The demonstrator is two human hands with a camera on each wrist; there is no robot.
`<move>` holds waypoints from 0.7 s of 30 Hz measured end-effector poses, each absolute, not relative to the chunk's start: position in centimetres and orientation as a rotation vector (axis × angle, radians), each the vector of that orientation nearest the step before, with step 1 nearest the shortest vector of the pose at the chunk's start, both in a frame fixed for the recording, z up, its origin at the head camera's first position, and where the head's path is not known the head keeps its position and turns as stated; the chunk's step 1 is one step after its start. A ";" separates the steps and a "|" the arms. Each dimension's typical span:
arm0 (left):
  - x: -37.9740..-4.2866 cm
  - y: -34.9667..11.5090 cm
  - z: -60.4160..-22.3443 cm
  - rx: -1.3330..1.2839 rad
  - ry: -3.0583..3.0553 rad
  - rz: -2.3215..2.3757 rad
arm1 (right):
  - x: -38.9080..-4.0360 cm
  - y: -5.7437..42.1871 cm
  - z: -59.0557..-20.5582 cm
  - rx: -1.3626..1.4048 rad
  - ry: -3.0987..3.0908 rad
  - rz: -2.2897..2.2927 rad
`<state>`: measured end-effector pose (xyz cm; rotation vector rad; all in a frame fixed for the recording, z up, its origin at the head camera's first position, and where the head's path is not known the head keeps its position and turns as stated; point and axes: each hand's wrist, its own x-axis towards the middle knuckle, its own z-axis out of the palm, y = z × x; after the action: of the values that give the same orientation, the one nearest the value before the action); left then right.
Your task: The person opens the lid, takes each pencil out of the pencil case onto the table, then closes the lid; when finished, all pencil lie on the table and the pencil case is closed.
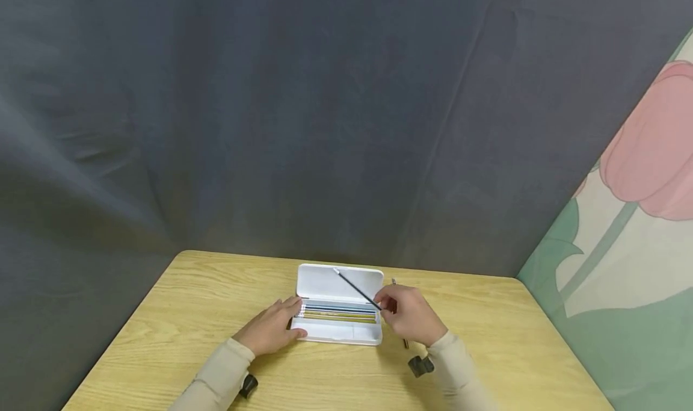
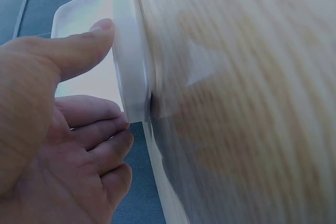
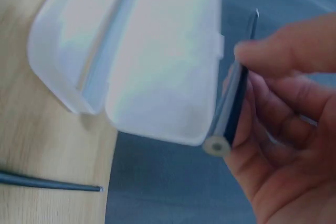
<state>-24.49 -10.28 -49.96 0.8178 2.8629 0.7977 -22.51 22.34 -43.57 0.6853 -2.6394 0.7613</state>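
Note:
A white pencil case (image 1: 340, 340) lies on the table with its lid (image 1: 325, 283) raised at the back. Several pencils (image 1: 338, 310), blue, dark and yellow, lie lengthwise inside it. My left hand (image 1: 273, 328) rests against the case's left end, thumb by the front corner and fingers along the side. Over the case's right end, my right hand (image 1: 408, 315) pinches a dark pencil (image 1: 357, 290) between thumb and fingers. That pencil slants up to the left, in front of the lid. In the right wrist view its flat, unsharpened end (image 3: 216, 146) faces the camera.
Another dark pencil (image 3: 52, 183) lies on the wooden table (image 1: 216, 290) to the right of the case, partly hidden by my right hand in the head view. A dark curtain (image 1: 325, 128) hangs behind the table. A flower-patterned cloth (image 1: 639, 266) hangs at the right.

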 end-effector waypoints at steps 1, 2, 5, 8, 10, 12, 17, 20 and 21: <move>-24.5 -10.3 -49.9 0.812 2.857 0.809 | -22.3 22.9 -43.2 0.606 -2.631 0.815; -24.4 -10.3 -49.8 0.805 2.852 0.814 | -22.2 23.4 -43.0 0.511 -2.620 0.868; -24.4 -10.2 -49.7 0.794 2.841 0.825 | -22.1 25.1 -42.6 0.186 -2.598 0.983; -24.4 -10.2 -49.8 0.788 2.836 0.819 | -22.3 26.7 -42.9 -0.090 -2.601 1.090; -24.4 -10.2 -49.9 0.779 2.838 0.816 | -22.5 27.5 -43.6 -0.206 -2.635 1.126; -24.4 -10.3 -50.0 0.773 2.842 0.814 | -22.7 28.2 -44.6 -0.264 -2.680 1.112; -24.6 -10.2 -50.1 0.773 2.854 0.806 | -23.3 29.2 -47.9 -0.286 -2.825 0.950; -24.4 -10.1 -49.9 0.780 2.850 0.810 | -23.4 29.2 -49.3 -0.256 -2.872 0.893; -24.4 -10.1 -49.8 0.782 2.848 0.814 | -23.4 29.2 -49.6 -0.252 -2.881 0.877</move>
<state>-24.37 -10.08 -49.83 0.7819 2.8481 0.8140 -23.36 29.16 -49.61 -0.2524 -2.8806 0.8768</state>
